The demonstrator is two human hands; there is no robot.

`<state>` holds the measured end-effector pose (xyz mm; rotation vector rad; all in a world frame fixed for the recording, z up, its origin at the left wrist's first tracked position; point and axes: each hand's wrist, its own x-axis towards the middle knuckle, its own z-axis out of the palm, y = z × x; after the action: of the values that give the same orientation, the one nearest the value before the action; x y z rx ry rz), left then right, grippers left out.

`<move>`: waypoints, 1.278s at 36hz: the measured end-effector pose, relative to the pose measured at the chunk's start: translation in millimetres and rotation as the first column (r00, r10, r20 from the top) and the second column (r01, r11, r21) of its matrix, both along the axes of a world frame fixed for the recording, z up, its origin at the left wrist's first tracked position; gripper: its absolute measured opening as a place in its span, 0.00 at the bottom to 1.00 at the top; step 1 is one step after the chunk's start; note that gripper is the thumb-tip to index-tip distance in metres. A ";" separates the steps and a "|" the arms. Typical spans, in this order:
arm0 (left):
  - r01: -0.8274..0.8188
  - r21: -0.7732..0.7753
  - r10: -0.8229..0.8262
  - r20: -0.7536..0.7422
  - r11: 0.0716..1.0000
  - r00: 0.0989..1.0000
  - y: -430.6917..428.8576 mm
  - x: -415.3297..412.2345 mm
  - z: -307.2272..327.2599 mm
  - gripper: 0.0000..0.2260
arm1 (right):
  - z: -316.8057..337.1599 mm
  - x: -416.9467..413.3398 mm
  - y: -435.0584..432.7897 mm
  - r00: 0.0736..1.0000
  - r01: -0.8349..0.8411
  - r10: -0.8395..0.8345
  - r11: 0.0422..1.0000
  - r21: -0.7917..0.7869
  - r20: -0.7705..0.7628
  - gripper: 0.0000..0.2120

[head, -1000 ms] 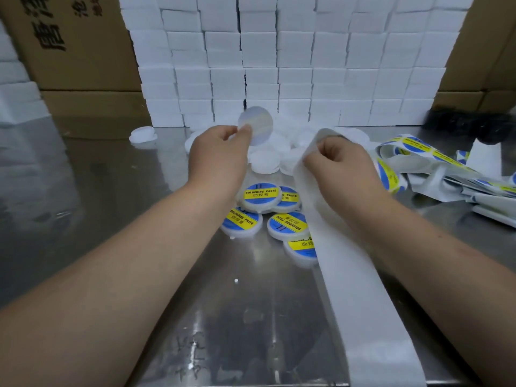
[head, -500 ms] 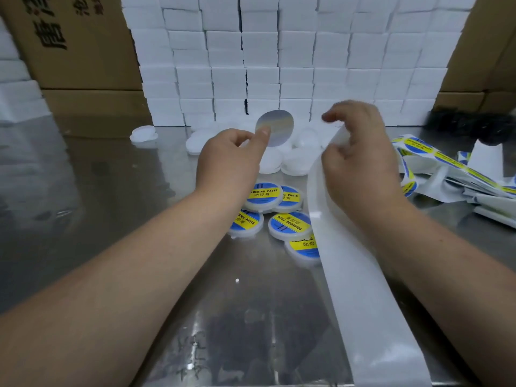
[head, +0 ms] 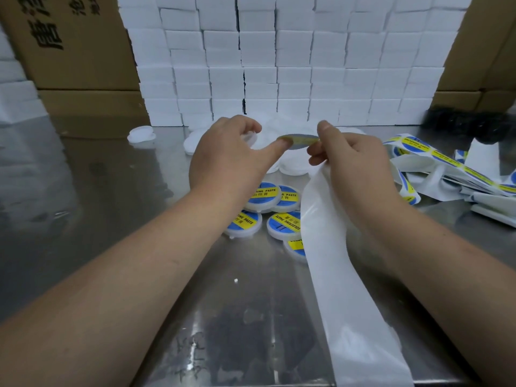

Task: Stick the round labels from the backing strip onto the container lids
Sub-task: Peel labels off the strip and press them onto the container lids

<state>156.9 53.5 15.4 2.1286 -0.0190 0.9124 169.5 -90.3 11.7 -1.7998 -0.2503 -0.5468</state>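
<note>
First, at the left, we find brown cartons (head: pixel 69 37) behind the steel surface (head: pixel 111 191), and one stray white lid (head: pixel 141 134) lying alone near the wall of stacked white boxes (head: pixel 279 65). Next comes our left hand (head: pixel 231 160), raised above the surface: its fingers are curled round a bare lid (head: pixel 250 137) (only a sliver of its pale rim shows under them), while the thumb reaches rightward and its tip touches the left edge of the round label (head: pixel 300 141). That label hangs in the air between our two hands, nearly flat and seen almost edge-on, so we make out a little blue and yellow but cannot read its print. Below the hands, a cluster of labelled lids (head: pixel 264 196) lies on the surface, blue and yellow faces up, some overlapping; behind them sits a heap of unlabelled white lids (head: pixel 293 166). Our right hand (head: pixel 354 171) pinches the label's right edge between thumb and forefinger, and its lower fingers are curled on the backing strip (head: pixel 337 261), which runs bare and white from that hand down to the near edge of the surface, covering part of one labelled lid. Further right, a tangle of label strip (head: pixel 418 152) lies on the surface, and beyond it a dark object (head: pixel 474 127), too blurred for us to identify.
</note>
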 end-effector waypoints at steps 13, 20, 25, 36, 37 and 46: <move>-0.064 0.244 0.075 -0.036 0.968 0.997 3.2 10.6 -3.4 0.17 | -0.7 3.0 0.6 0.999 0.039 -0.040 0.998 -0.048 -0.030 0.09; 0.057 -0.309 -0.096 -0.113 0.949 0.989 5.9 14.9 2.0 0.09 | 1.7 5.8 -2.7 0.995 0.099 -0.099 0.995 0.018 0.030 0.10; 0.218 -0.779 -0.428 -0.070 0.588 0.901 2.3 11.3 9.7 0.11 | -0.6 3.0 2.1 1.000 -0.004 0.004 0.999 0.037 0.012 0.12; 0.323 -0.910 -0.638 0.090 0.259 0.765 -2.1 12.6 5.3 0.07 | 0.4 -4.2 6.9 0.977 -0.215 0.215 0.976 0.031 0.000 0.13; 0.328 -0.911 -0.656 0.089 0.251 0.750 -2.1 12.7 5.5 0.07 | 0.4 -4.5 7.0 0.974 -0.226 0.226 0.974 0.031 -0.001 0.13; 0.388 -0.892 -0.720 0.111 0.232 0.685 -4.1 10.9 4.9 0.08 | -1.9 -4.3 7.9 0.974 -0.223 0.223 0.975 0.014 -0.029 0.12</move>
<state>167.8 49.4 20.3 1.0493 -0.1297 -0.0051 165.1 -82.4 9.8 -1.7411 -0.4220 -0.3599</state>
